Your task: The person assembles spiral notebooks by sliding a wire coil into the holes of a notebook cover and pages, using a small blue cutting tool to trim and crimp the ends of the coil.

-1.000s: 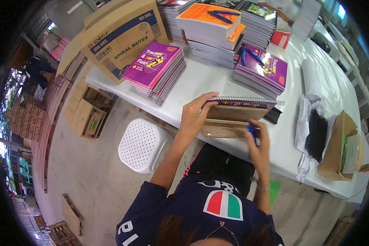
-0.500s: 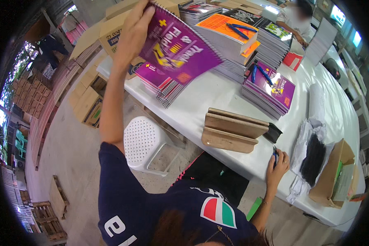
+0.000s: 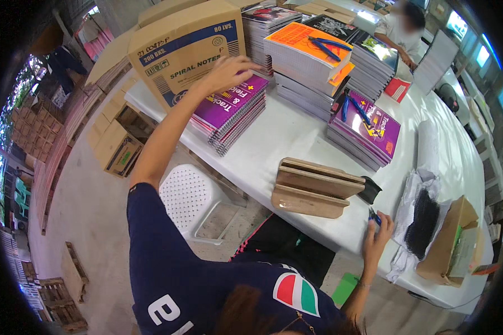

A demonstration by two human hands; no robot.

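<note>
My left hand (image 3: 229, 75) rests over the far end of a stack of purple spiral notebooks (image 3: 229, 114), its fingers stretched out and apart. The stack lies at the table's left edge, coil edges toward the right and front. In my right hand (image 3: 378, 237), at the table's front edge, is a small pair of blue-handled cutting pliers (image 3: 375, 216), tips pointing up. A brown wooden stand with upright slats (image 3: 316, 192) sits between my hands, a small black piece (image 3: 370, 191) at its right end.
Behind the left stack stands a cardboard carton (image 3: 190, 47). Another purple notebook stack (image 3: 383, 128) and an orange-topped stack (image 3: 302, 47) carry blue pliers. Black coils on white wrapping (image 3: 422, 226) and an open box (image 3: 452, 245) lie right. A white stool (image 3: 190, 195) stands left; a co-worker (image 3: 399, 33) is across the table.
The purple notebook that my left hand held raised is now down on the left stack, and that hand has loosened its hold. My right hand stays near the front edge with the pliers.
</note>
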